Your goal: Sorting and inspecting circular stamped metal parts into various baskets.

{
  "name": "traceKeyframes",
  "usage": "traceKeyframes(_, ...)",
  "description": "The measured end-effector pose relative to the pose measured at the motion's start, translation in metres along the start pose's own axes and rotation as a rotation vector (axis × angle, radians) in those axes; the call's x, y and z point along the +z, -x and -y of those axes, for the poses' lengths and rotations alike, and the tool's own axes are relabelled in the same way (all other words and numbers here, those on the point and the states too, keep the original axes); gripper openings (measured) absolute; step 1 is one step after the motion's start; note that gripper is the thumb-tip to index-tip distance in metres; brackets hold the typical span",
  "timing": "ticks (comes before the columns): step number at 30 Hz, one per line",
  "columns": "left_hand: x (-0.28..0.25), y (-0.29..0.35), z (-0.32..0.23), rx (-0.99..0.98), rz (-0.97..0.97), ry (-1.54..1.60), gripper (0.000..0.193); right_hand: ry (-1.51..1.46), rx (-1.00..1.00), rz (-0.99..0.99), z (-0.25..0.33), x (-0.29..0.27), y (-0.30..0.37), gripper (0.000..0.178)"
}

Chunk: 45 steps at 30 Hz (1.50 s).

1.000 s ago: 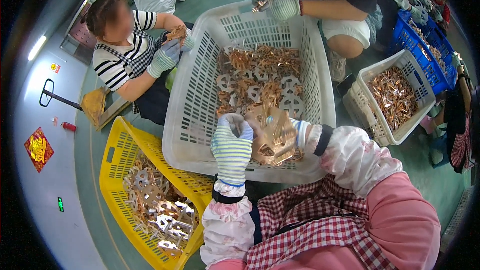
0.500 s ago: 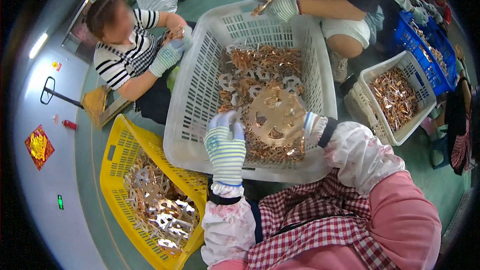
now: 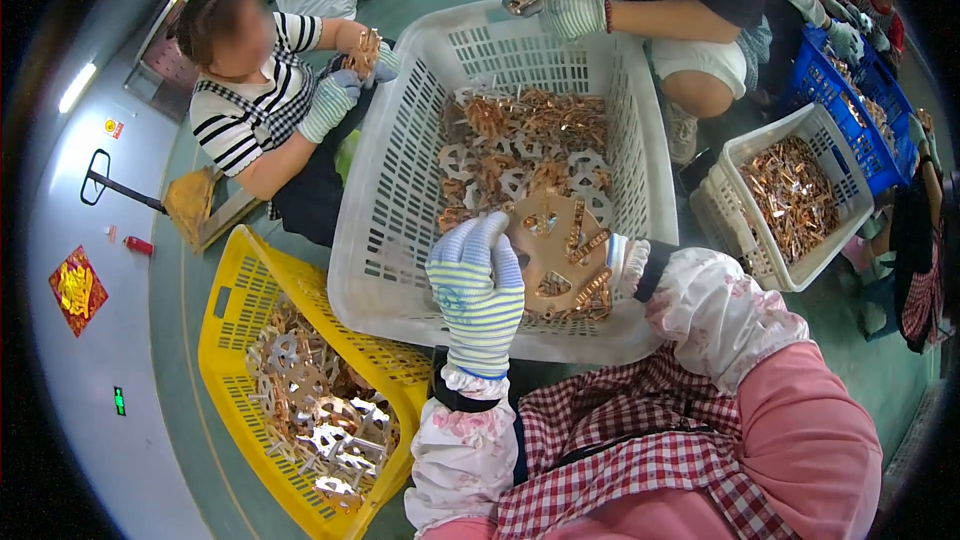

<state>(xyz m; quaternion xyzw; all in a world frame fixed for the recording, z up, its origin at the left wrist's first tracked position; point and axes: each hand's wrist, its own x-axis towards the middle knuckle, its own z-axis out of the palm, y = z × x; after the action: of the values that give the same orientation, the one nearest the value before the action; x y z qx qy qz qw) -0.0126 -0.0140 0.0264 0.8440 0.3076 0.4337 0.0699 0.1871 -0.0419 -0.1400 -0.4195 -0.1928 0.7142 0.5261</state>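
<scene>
both gloved hands up over the white basket [image 3: 385, 190], left hand [image 3: 478, 285] and right hand [image 3: 622, 262] fingers gripping a copper plate [image 3: 553, 250] between them

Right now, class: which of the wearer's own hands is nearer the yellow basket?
Left. The left hand is over the white basket's near wall, beside the yellow basket. The right hand, behind the copper-coloured plate, lies farther away.

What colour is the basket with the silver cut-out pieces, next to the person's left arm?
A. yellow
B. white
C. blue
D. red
A: the yellow basket by the left hand holds the silvery cut-out pieces; the big white basket holds mostly copper-coloured ones.
</scene>
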Motion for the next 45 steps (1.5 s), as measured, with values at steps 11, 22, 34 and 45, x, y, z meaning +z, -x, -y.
traceKeyframes(11,0.001,0.004,-0.005,-0.048,-0.026,0.057,0.021,-0.114,0.109,-0.065,0.021,0.040,0.009,0.037)
traceKeyframes(22,-0.001,0.004,-0.004,-0.013,-0.043,0.029,0.023,-0.217,0.227,-0.123,0.040,0.065,0.034,0.036)
traceKeyframes(34,0.018,0.012,-0.008,-0.474,0.309,0.438,0.041,-0.289,0.206,0.026,0.035,0.079,0.020,0.030)
traceKeyframes(45,-0.004,0.000,-0.006,-0.965,0.457,1.013,0.030,-0.235,0.122,0.378,0.025,0.070,0.035,0.021)
